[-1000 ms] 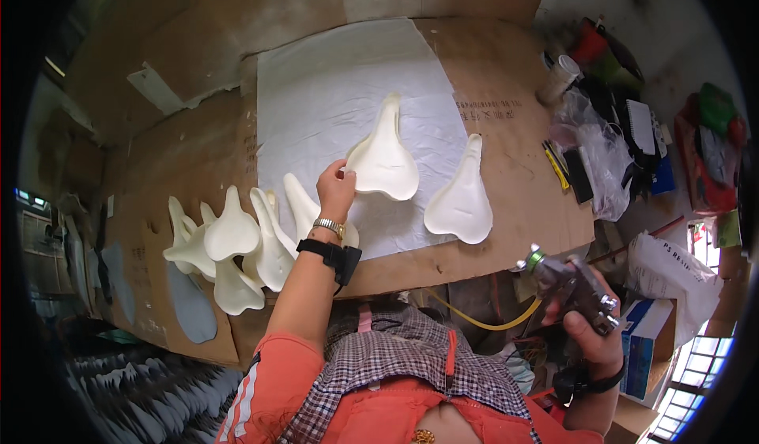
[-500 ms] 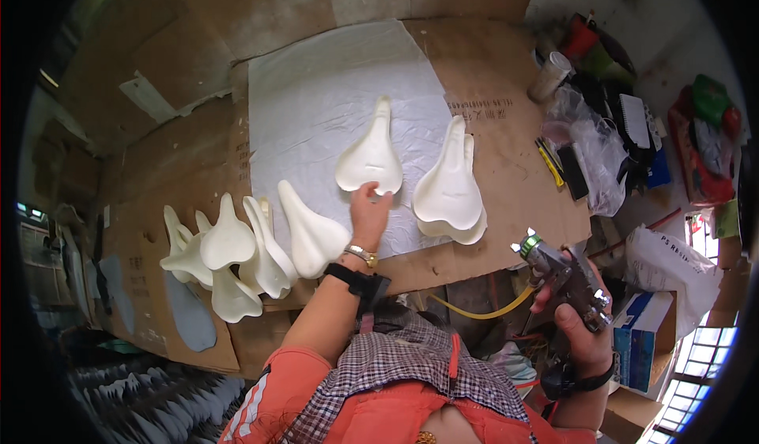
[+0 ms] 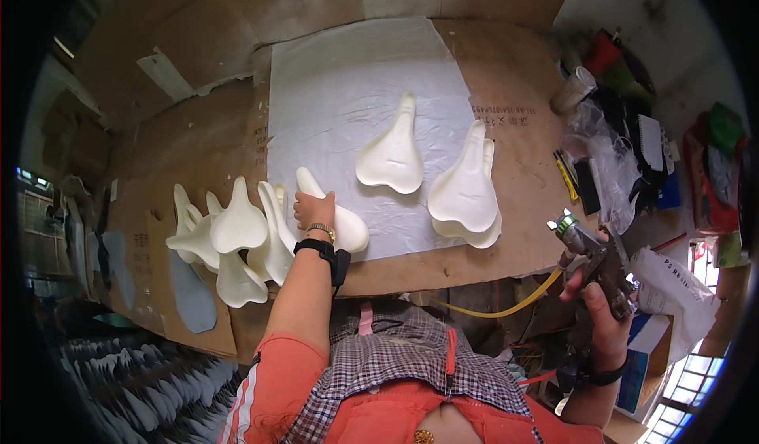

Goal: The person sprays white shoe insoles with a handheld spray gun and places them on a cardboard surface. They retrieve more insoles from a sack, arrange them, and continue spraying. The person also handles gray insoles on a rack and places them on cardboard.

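My left hand (image 3: 315,211) is closed around a white bicycle saddle piece (image 3: 348,229) lying at the lower left of the white sheet (image 3: 316,104). My palm and fingers cover part of it. A spray gun (image 3: 594,256) with a green ring near its nozzle is gripped by my right hand (image 3: 607,317), off the table's near right side. Another saddle piece (image 3: 391,156) sits alone on the sheet, narrow end pointing away. Right of it, two more saddle pieces (image 3: 465,188) are stacked together.
Several white saddle pieces (image 3: 239,221) overlap on the left of the cardboard-covered table (image 3: 514,159). A yellow hose (image 3: 514,309) curves below the front edge. At right lie a yellow cutter (image 3: 566,177), plastic bags (image 3: 613,155) and a can (image 3: 573,90). Grey flat pieces (image 3: 150,389) hang lower left.
My left hand has left the middle saddle piece and moved left onto the one beside it. My right hand still holds the spray gun. The whole view has shifted slightly.
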`<action>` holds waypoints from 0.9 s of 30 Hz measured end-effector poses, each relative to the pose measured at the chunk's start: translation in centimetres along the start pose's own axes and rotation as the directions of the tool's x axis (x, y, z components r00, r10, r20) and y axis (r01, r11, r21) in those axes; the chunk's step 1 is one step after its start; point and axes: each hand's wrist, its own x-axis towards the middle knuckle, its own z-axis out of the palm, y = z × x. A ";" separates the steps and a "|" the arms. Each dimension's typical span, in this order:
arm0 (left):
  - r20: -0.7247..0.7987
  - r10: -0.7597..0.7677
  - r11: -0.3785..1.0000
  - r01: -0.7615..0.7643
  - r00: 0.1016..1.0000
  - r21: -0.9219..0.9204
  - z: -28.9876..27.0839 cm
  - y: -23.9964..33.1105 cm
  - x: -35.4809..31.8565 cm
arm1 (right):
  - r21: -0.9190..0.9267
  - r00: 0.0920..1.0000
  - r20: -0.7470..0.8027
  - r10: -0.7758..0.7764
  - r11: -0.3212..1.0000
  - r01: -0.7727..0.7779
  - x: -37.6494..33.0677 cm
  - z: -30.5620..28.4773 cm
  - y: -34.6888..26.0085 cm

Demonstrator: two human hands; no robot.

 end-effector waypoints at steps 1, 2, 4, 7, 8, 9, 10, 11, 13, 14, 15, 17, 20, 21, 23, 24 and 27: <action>0.004 -0.046 0.999 0.046 0.999 -0.004 -0.3 0.0 0.2 | 0.033 0.999 -0.037 -0.018 0.999 0.019 0.1 0.0 -0.1; -0.016 -0.036 0.999 0.036 0.999 0.014 0.4 -0.5 1.1 | 0.024 1.000 0.009 -0.004 1.000 0.004 0.1 -0.3 -0.1; -0.008 0.103 0.940 -0.100 0.995 -0.326 1.0 -1.6 2.6 | 0.009 0.995 0.101 0.025 1.000 -0.026 -0.2 -0.8 0.3; 0.236 0.329 0.503 0.042 0.915 -0.863 -1.5 1.2 -0.3 | -0.001 0.985 0.175 0.007 1.000 -0.007 -0.3 -0.8 1.6; 0.301 0.445 0.392 0.119 0.843 -0.912 -3.2 1.5 -1.1 | 0.006 0.978 0.209 -0.015 1.000 0.014 0.0 -0.9 2.1; 0.337 0.569 0.273 0.213 0.750 -0.938 -4.0 1.8 -1.4 | 0.003 0.973 0.229 -0.006 1.000 0.006 0.1 -0.7 2.3; 0.389 0.602 0.330 0.226 0.698 -0.917 -4.1 1.7 -1.3 | -0.001 0.968 0.249 0.002 1.000 -0.002 0.1 -0.6 2.6; 0.448 0.531 0.457 0.203 0.719 -0.866 -3.7 1.0 -0.8 | -0.005 0.963 0.268 0.010 1.000 -0.009 0.2 -0.4 2.7; 0.528 0.350 0.689 0.169 0.773 -0.705 -4.1 -0.5 -0.7 | -0.010 0.937 0.350 0.003 1.000 0.001 0.4 -0.1 2.9; 0.527 0.310 0.723 0.163 0.792 -0.671 -4.3 -1.5 -1.0 | -0.016 0.921 0.389 0.007 1.000 -0.001 0.4 -0.1 2.9; 0.543 0.288 0.775 0.141 0.788 -0.616 -4.2 -2.4 -1.3 | -0.029 0.906 0.423 0.026 0.999 -0.014 0.2 0.1 3.0; 0.574 0.241 0.864 0.097 0.783 -0.495 -3.9 -4.2 -1.7 | -0.034 0.885 0.465 0.034 0.999 -0.021 0.1 -0.1 3.1; 0.535 0.353 0.806 0.041 0.768 -0.591 -1.6 -7.0 -2.9 | -0.112 0.844 0.531 0.077 0.994 -0.021 -0.1 -0.2 1.9; 0.519 0.401 0.784 0.010 0.755 -0.621 -1.1 -6.7 -3.9 | -0.177 0.827 0.551 0.109 0.984 -0.012 -0.1 -0.4 1.4; 0.475 0.287 0.747 0.116 0.832 -0.655 -0.4 -7.1 -4.9 | -0.296 0.786 0.595 0.168 0.955 0.020 0.1 -0.6 0.9; 0.467 0.261 0.735 0.140 0.845 -0.664 0.5 -7.9 -4.7 | -0.285 0.784 0.604 0.145 0.958 0.043 0.3 -0.3 0.9; 0.439 0.237 0.687 0.170 0.867 -0.706 2.7 -9.4 -4.3 | -0.201 0.797 0.599 0.079 0.978 0.054 0.8 1.7 0.6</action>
